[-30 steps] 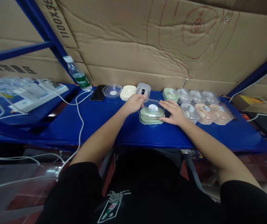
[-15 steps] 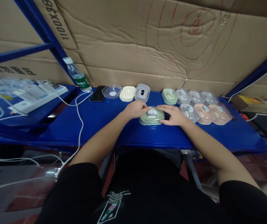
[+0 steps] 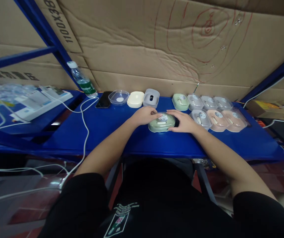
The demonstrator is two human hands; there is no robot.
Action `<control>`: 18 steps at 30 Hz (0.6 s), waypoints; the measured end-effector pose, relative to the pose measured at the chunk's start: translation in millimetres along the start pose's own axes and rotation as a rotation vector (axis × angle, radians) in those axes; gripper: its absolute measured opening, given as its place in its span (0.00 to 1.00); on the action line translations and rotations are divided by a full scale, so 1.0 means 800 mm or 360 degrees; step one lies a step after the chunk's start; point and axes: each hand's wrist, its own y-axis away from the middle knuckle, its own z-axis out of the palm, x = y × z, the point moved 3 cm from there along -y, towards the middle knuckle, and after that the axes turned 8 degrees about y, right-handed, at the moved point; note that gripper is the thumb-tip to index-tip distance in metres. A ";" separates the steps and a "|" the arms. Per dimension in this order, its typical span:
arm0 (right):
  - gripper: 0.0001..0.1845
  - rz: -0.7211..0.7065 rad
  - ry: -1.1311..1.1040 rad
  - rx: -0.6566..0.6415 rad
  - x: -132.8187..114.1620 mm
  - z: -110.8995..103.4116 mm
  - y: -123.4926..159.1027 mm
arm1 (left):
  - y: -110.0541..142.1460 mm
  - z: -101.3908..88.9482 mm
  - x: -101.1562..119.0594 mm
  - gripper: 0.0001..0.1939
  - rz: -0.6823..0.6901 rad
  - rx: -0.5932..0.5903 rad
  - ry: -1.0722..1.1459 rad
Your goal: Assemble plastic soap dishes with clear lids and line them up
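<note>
A green soap box [image 3: 160, 125] with a clear domed lid and a round label sits on the blue table, close to its front edge. My left hand [image 3: 145, 115] grips its back left side, the thumb lying along the lid. On the right side, my right hand [image 3: 183, 121] curves round the same box, thumb near the front and fingers at the back. Behind my left hand stand a grey tray with a slot [image 3: 151, 98], a cream tray [image 3: 135, 99] and a clear lid [image 3: 118, 98].
Several lidded boxes in green [image 3: 180, 101], grey [image 3: 200, 119] and pink [image 3: 216, 121] stand in two rows at the right. A phone [image 3: 103, 99], a water bottle [image 3: 83, 81] and a white cable [image 3: 84, 122] lie or stand at the left. Cardboard [image 3: 122, 39] walls the back.
Both hands stay on the green soap box. The right thumb has shifted slightly left along the box's edge; the rest looks the same.
</note>
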 end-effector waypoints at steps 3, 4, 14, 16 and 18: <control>0.48 -0.0010 0.0030 -0.0016 0.002 0.000 0.000 | -0.001 0.000 0.000 0.23 0.0015 0.0003 -0.0012; 0.48 -0.0015 0.0043 -0.0023 0.003 0.001 0.001 | 0.000 0.000 0.001 0.23 0.0023 -0.0002 -0.0017; 0.51 0.0075 0.0178 -0.0108 0.015 0.008 0.001 | -0.002 -0.001 -0.002 0.30 0.0068 -0.0015 0.0031; 0.53 0.0103 0.0188 -0.0113 0.016 0.009 0.001 | -0.003 -0.001 -0.005 0.32 0.0092 -0.0038 0.0071; 0.56 0.0137 0.0203 -0.0115 0.018 0.009 0.001 | -0.003 -0.001 -0.008 0.38 0.0135 -0.0056 0.0069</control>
